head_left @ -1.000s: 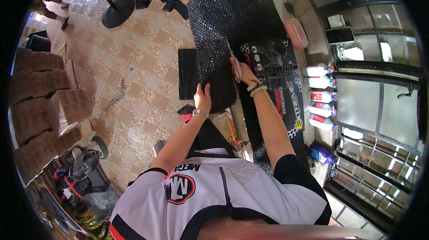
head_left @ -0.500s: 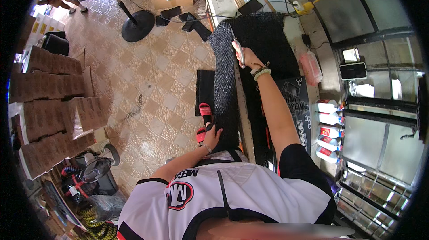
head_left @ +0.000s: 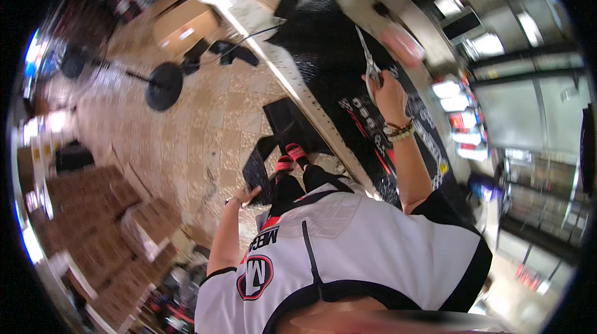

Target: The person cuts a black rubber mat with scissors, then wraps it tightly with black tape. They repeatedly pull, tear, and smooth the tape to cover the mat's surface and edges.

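Note:
My right hand (head_left: 390, 99) is closed around the handles of a pair of metal scissors (head_left: 368, 60), held above the bench with the blades pointing away from me. Beneath and beyond them, a black textured sheet (head_left: 323, 32) covers the far part of the bench. Low on the left, my left hand (head_left: 247, 196) grips the end of a black strip (head_left: 256, 163). The strip hangs beside my feet, off the bench edge. Another dark piece (head_left: 283, 116) lies on the floor next to the bench; where it meets the strip I cannot tell.
A printed black mat (head_left: 373, 129) covers the near bench top. Several bottles (head_left: 460, 119) and a pink packet (head_left: 402, 47) stand along the window side. Leftward are a fan base (head_left: 164, 86), an open cardboard box (head_left: 186, 23) and stacked cartons (head_left: 93, 210).
My left hand has moved left, taking the strip off the bench edge. My right hand has drawn back to the right with the scissors, away from the sheet's edge. The view has turned.

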Demonstrator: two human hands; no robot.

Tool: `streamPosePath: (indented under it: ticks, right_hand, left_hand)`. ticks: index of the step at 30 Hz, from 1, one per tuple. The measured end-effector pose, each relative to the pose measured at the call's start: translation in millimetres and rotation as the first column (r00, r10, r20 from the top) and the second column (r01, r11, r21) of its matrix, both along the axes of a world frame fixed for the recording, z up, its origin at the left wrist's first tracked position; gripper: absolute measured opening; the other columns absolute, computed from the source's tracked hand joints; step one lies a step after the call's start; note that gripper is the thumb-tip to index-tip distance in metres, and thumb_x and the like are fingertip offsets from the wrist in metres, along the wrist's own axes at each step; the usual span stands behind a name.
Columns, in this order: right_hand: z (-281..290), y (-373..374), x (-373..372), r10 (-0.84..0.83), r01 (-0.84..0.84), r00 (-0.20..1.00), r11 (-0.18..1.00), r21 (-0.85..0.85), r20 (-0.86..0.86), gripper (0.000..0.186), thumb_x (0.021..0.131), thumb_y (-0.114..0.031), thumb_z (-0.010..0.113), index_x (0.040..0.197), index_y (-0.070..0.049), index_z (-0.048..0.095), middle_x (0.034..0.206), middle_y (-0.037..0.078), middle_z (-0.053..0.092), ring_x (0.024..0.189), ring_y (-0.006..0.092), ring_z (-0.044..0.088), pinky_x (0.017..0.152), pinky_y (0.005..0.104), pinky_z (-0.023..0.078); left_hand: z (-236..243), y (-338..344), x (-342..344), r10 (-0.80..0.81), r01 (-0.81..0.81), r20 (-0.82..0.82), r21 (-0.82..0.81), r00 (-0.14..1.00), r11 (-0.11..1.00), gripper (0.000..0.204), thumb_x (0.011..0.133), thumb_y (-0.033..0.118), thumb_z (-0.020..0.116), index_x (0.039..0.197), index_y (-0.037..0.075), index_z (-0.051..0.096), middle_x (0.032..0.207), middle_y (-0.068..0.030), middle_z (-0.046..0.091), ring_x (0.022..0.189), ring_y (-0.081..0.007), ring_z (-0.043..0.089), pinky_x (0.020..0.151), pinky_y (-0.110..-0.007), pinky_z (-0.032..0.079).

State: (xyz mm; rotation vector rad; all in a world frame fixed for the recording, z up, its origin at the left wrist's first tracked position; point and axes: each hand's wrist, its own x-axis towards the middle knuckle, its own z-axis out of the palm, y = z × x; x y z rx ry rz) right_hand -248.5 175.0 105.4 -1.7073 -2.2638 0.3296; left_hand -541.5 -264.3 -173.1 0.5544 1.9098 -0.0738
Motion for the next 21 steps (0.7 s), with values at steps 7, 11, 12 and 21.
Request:
streamPosePath:
  ticks: [7,11,12,21]
  right_hand:
    - [-48,-115,135,-0.401,0.403,0.915,0.914,-0.048,0.038,0.041,0.086,-0.047,0.065,0.096,-0.007,0.063,0.088,0.015,0.070,0.084,0.0359,0.067,0.069,0.0446,0.051]
    - [-78,-150,152,-0.472,0.468,0.881,0.874,-0.134,-0.003,0.040,0.084,-0.043,0.067,0.100,-0.007,0.063,0.089,0.013,0.070,0.080,0.0326,0.068,0.068,0.0409,0.052]
    - [-83,-155,153,-0.465,0.461,0.885,0.883,-0.091,-0.022,0.040,0.084,-0.044,0.067,0.100,-0.007,0.063,0.089,0.012,0.070,0.080,0.0317,0.068,0.067,0.0403,0.052]
    - [-86,-157,149,-0.478,0.479,0.877,0.859,-0.177,0.054,0.039,0.089,-0.037,0.063,0.112,-0.007,0.053,0.094,0.016,0.067,0.083,0.0362,0.066,0.069,0.0463,0.052]
  left_hand:
    - [1,41,-57,-0.517,0.631,0.455,-0.136,0.725,0.764,0.066,0.085,0.054,0.061,0.130,0.009,0.048,0.107,-0.0213,0.063,0.099,-0.0343,0.061,0.084,-0.046,0.048]
    - [-13,126,-76,-0.680,0.710,0.233,-0.077,0.695,0.700,0.060,0.086,0.050,0.061,0.128,0.009,0.049,0.104,-0.0194,0.063,0.095,-0.0325,0.060,0.080,-0.043,0.048]
    - [-12,147,-73,-0.696,0.715,0.191,-0.054,0.692,0.697,0.059,0.086,0.050,0.061,0.127,0.009,0.050,0.103,-0.0189,0.062,0.094,-0.0321,0.060,0.080,-0.043,0.048]
    - [-44,336,-37,-0.788,0.786,0.056,0.061,0.613,0.615,0.048,0.088,0.042,0.059,0.121,0.008,0.052,0.096,-0.0145,0.061,0.085,-0.0281,0.058,0.072,-0.038,0.047]
